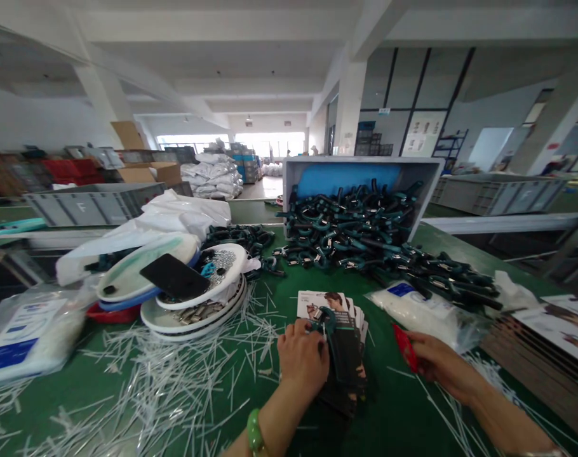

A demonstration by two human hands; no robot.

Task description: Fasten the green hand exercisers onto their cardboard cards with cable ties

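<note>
Currently, from where I stand, item by item:

- L hand (304, 355): fingers bent over one dark-green tool (337, 352), which lies on the top card of a printed card stack (305, 303); whether they grip it or just steady it, can't tell.
- R hand (445, 369): apart from the stack, to its right; fingers closed on a small red item (405, 349).
- Done: one tool set on its card, apparently mid-job; no tie round it that I can make out.
- Left, by my est.: most of it. Big tool heap (350, 219), qty unknown, spilling from a grey crate (428, 197) beyond both hands; 2nd card pile (522, 365), right of R hand; loose white strips (174, 371), left of L hand, w/ more under R forearm.
- Hidden: tool's head, partly behind L fingers; lower cards' faces; R thumb's hold on the red item; crate's depth.
- Cut off: 2nd pile at R edge, clear bag (46, 324) at far L.
- Unclear: small metal bits in dishes (150, 320) beyond L hand; red item's exact type.
</note>
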